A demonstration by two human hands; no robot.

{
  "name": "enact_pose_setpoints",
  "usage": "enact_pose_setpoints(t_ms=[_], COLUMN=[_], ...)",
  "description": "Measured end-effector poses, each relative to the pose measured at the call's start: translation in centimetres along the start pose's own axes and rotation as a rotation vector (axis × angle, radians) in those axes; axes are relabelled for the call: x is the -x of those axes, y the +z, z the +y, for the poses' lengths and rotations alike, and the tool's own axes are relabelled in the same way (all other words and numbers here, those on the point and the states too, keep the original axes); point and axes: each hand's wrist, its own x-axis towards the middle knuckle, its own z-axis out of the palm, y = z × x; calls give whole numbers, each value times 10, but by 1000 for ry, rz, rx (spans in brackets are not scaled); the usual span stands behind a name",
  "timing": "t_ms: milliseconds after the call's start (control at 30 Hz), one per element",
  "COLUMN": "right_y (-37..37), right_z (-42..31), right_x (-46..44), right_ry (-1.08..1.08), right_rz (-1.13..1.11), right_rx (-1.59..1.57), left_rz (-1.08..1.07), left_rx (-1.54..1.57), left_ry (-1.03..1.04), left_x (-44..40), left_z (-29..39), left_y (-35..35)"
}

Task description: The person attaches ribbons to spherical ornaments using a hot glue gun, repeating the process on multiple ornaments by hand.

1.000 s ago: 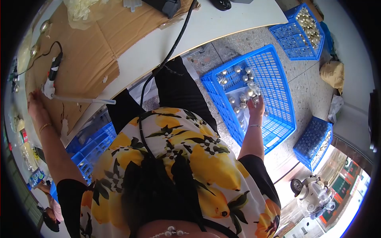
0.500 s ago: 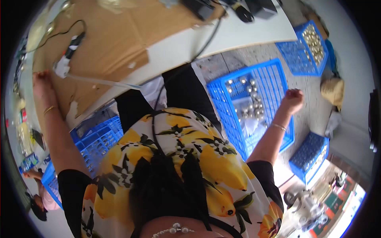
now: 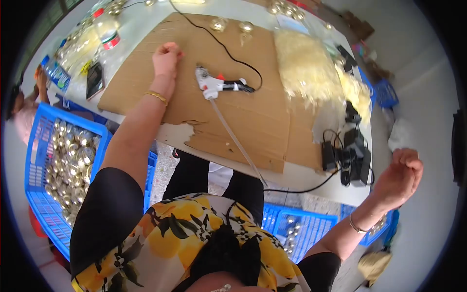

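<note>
On the brown cardboard point(image 3: 233, 131) lies a white and black glue gun point(image 3: 211, 83), a long clear glue stick point(image 3: 237, 141) running from it toward the table's near edge. My left hand point(image 3: 167, 59) is over the cardboard to the left of the glue gun, apart from it. Its fingers are curled in, and whatever they may hold is hidden. Past the table's right edge, near the black power adapters point(image 3: 357, 160), my right hand point(image 3: 401, 175) is raised with its fingers bent together. I cannot make out anything inside it.
A blue basket point(image 3: 36, 165) of shiny metallic balls stands at my left, another blue basket point(image 3: 311, 224) below the table's front. A bag of cream-coloured pieces point(image 3: 306, 63), a phone point(image 3: 95, 80) and bottles point(image 3: 105, 30) lie or stand on the table. Another person's sleeve point(image 3: 25, 119) shows far left.
My view has swung up and toward the table, bringing more of the tabletop into sight. The left hand now appears farther in over the cardboard; the right hand is beside the table's right edge.
</note>
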Motion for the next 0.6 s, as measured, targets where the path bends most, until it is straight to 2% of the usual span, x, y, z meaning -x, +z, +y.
enact_pose_setpoints(t_ms=[67,133,200,267,333,433,467,533,600], right_y=[40,82,125,163,197,229,238,257,273], right_z=[17,36,63,95,141,234,256,295,326], right_x=[-26,-56,-73,-90,-103,-115,-117,-119,-121], right_ry=[-33,-12,119,208,325,427,420,317,354], right_rz=[-86,-217,-168,-294,-428,-597,-609,-642,-636], right_rx=[63,171,166,326,315,492,485,845,882], left_rz=[38,9,23,76,105,20,-7,-17,43], left_rx=[16,-35,-30,1,3,-48,-51,-59,-45], left_ry=[28,-27,-50,-90,-82,-54,-106,-151,-189], left_x=[6,7,6,7,4,10,13,17,18], left_z=[2,8,8,11,5,10,17,25,25], left_y=[3,2,0,2,1,1,2,4,7])
